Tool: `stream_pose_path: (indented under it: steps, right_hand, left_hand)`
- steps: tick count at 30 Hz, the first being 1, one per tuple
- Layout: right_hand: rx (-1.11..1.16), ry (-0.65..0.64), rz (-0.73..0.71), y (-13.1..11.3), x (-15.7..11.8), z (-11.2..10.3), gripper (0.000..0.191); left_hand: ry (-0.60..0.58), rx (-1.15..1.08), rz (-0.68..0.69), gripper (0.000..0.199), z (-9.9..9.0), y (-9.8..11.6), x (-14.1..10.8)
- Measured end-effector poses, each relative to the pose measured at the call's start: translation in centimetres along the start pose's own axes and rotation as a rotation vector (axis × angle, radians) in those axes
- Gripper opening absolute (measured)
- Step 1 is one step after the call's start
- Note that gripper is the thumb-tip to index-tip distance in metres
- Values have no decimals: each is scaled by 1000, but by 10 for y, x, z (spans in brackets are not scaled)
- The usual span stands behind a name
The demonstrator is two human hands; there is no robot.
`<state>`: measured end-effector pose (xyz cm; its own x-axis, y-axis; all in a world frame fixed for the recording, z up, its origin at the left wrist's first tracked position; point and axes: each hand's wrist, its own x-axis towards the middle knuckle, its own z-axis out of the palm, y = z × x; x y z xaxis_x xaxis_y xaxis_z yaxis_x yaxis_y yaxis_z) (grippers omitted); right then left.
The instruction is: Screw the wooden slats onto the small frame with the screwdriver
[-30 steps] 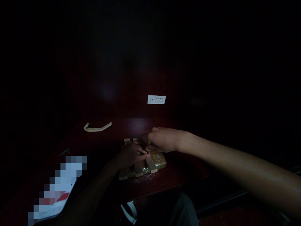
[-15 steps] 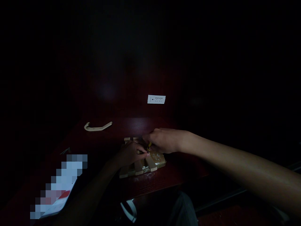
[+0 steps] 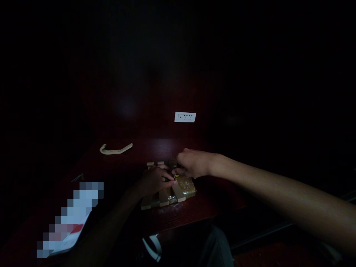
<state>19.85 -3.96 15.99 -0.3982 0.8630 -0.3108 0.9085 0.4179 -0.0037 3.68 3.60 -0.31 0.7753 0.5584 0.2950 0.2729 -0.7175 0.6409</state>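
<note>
On the dark red table, several pale wooden slats lie across a package wrapped in brown tape. My left hand rests over the slats, its thumb and fingers pinched near the middle; what they grip is hidden. Facing it from the right, my right hand is closed with fingers bent down around a small yellow tool, mostly covered by the fingers. The dim light hides its exact kind. Both sets of fingertips are close together above the same slat.
A curved wooden piece lies at the table's back left. A white sheet or booklet, partly pixelated, is at the front left. Small thin pieces lie above it. A white socket panel is on the wall. My knee is below the table edge.
My right hand has turned slightly and risen a little, and less of the yellow tool shows. My left hand stays in place on the slats.
</note>
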Motion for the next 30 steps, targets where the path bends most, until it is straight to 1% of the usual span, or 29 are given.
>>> stream_pose_path:
  steps: [4, 8, 11, 14, 17, 20, 23, 25, 30]
  right_hand:
    - [45, 3, -67, 1, -5, -3, 33]
    - [20, 41, -136, 4, -7, -3, 24]
    - [-27, 54, -125, 7, -4, 0, 23]
    - [-64, 64, -61, 7, 0, 2, 30]
    - [-48, 53, -7, 4, 2, 1, 33]
    - [6, 14, -32, 2, -1, -2, 29]
    - [30, -18, -59, 2, -6, -4, 36]
    - [29, -4, -76, 3, -8, -3, 37]
    - [39, 40, -137, 10, -7, 2, 26]
  left_hand:
    - [-7, 9, -10, 18, -1, 1, 0]
    - [-1, 2, 11, 16, -2, 3, 0]
    - [10, -5, -1, 17, -1, 4, 0]
    - [1, -37, -2, 18, -1, 3, 0]
    - [-10, -40, 8, 19, -2, 4, 0]
    - [-7, -4, -1, 19, -2, 4, 0]
    - [-8, -6, 2, 18, -2, 4, 0]
    - [-8, -8, 7, 18, -2, 3, 0]
    - [-3, 18, -3, 18, -1, 1, 0]
